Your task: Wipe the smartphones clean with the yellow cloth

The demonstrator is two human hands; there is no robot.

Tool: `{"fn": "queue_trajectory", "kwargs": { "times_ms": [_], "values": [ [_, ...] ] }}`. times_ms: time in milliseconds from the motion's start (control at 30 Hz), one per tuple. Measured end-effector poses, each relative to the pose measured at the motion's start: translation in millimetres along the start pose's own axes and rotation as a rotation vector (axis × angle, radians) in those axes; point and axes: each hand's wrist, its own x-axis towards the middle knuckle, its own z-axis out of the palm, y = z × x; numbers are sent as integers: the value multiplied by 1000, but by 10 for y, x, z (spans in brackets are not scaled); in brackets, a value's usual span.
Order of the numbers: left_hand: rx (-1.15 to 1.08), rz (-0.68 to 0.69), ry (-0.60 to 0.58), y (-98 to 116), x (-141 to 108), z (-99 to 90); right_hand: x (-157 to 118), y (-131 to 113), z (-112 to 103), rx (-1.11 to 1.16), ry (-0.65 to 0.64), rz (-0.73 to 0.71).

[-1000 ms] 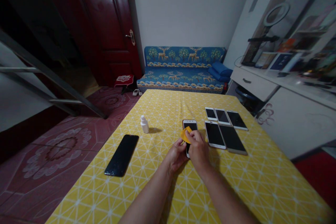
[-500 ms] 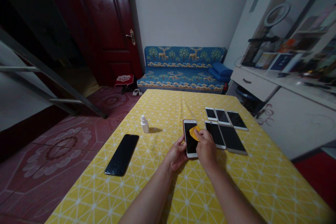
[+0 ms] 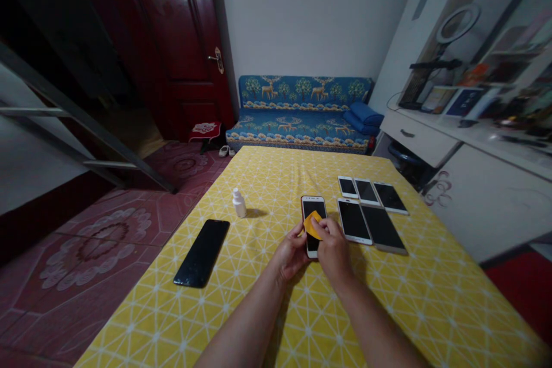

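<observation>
My left hand (image 3: 291,254) grips a white-framed smartphone (image 3: 313,207) by its lower part, with the black screen facing up. The phone is held just above the yellow tablecloth. My right hand (image 3: 333,252) pinches a small yellow cloth (image 3: 313,225) between its fingers and presses it on the middle of the screen. The cloth and my fingers hide part of the screen.
Several smartphones (image 3: 353,221) lie on the table to the right. A black phone (image 3: 202,253) and a small white bottle (image 3: 238,204) stand to the left on the yellow-patterned tablecloth (image 3: 241,305). A blue sofa (image 3: 299,112) stands behind the table.
My right hand has moved the yellow cloth back left across the screen after shifting right. The phone now sits straighter in my left hand than a second ago.
</observation>
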Motion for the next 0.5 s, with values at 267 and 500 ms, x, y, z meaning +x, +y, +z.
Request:
{"fn": "queue_trajectory", "kwargs": {
  "times_ms": [267, 500],
  "values": [
    [-33, -5, -9, 8, 1, 3, 14, 224, -75, -87, 54, 24],
    [-31, -2, -31, 5, -2, -14, -75, -10, -75, -29, -15, -5]
  ]
}}
